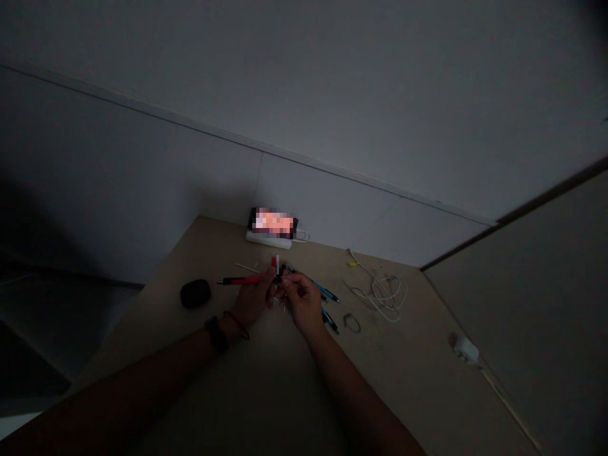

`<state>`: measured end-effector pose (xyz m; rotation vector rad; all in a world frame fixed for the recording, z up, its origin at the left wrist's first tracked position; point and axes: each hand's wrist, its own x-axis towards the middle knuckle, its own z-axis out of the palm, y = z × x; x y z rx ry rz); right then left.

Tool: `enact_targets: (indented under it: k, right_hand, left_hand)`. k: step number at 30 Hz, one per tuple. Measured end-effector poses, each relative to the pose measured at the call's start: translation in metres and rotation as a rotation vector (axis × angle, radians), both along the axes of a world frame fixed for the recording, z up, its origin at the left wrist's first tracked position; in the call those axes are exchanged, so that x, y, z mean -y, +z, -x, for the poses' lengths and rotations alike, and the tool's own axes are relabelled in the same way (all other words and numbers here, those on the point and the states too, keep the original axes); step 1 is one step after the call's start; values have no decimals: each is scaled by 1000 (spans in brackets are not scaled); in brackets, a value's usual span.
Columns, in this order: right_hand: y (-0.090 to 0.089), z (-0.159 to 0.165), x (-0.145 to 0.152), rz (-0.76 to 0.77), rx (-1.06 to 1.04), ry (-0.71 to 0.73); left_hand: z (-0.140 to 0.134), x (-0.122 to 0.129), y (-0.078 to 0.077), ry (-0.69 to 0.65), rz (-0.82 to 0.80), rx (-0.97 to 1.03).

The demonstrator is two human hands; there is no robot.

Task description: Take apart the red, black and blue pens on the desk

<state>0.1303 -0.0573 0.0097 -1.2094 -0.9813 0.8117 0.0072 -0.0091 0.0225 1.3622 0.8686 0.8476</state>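
Observation:
My left hand is closed around a red pen with a dark grip, its tip pointing left. Close against it, the fingers of my right hand are pinched at the pen's right end; what they hold is too small and dark to make out. Just beyond the fingers are a red and white piece, partly covered by the hands. Blue pens lie to the right of my right hand, some of them half hidden behind it. A thin white stick rests on the table behind the red pen.
A lit phone leans at the wall on a white block. A black rounded case sits at left. To the right lie a tangled white cable, a small grey loop and a white plug at the table's edge.

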Motion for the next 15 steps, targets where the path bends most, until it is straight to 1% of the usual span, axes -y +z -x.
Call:
enact_targets:
  k: [4,8,12,15]
  right_hand:
    - [-1,-1,0,5,3,12]
    - [-2,-2,0,10,9,70]
    - [-1,0,1,8,7,152]
    - [-1,0,1,17,44,126]
  left_hand:
    - [-2,-1,-4,9,30,13]
    - [-3,-1,-7,7,46,33]
    - [-2,-1,-10,1,-1,40]
    - [-2,-1,-12,-26,-29,57]
